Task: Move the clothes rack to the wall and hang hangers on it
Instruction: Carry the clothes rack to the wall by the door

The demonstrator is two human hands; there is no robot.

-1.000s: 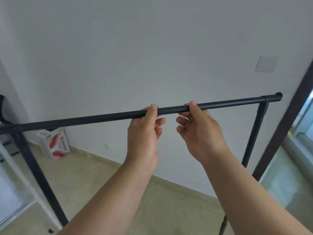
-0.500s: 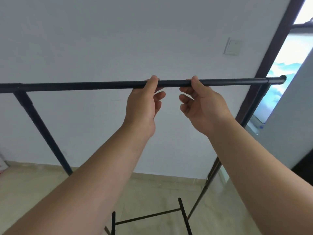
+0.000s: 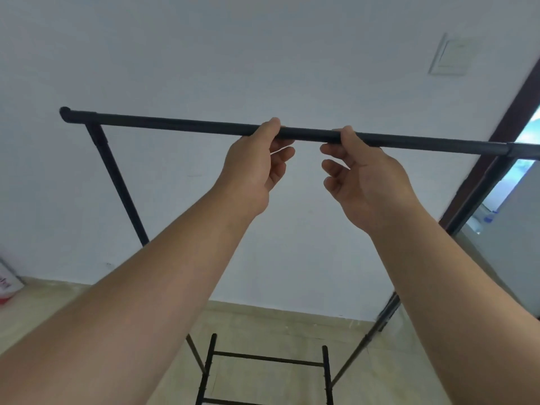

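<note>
Both hands are up on the top bar [image 3: 187,125] of the black rack [image 3: 117,176], close together near the middle. The left hand [image 3: 252,168] has its thumb over the front of the bar and at least the index finger hooked behind it, so it's closed around the bar; the lower fingers are curled loosely underneath and not touching anything. The right hand [image 3: 365,176] is the same deal just beside it: thumb on the bar, top finger wrapped, the rest half-curled in the air below.

The rack stands on the tan floor [image 3: 263,320] in front of the plain white wall [image 3: 204,54], near it, though I can't tell whether it touches. The bar runs across the view, tilted a bit down toward the right. Its left post slopes down behind the left forearm, and the bottom rungs [image 3: 267,359] show between the arms. On the right there's a dark door frame [image 3: 508,118], with a light switch [image 3: 448,57] on the wall above the bar. A red and white box [image 3: 7,283] sits at the far left edge on the floor.
</note>
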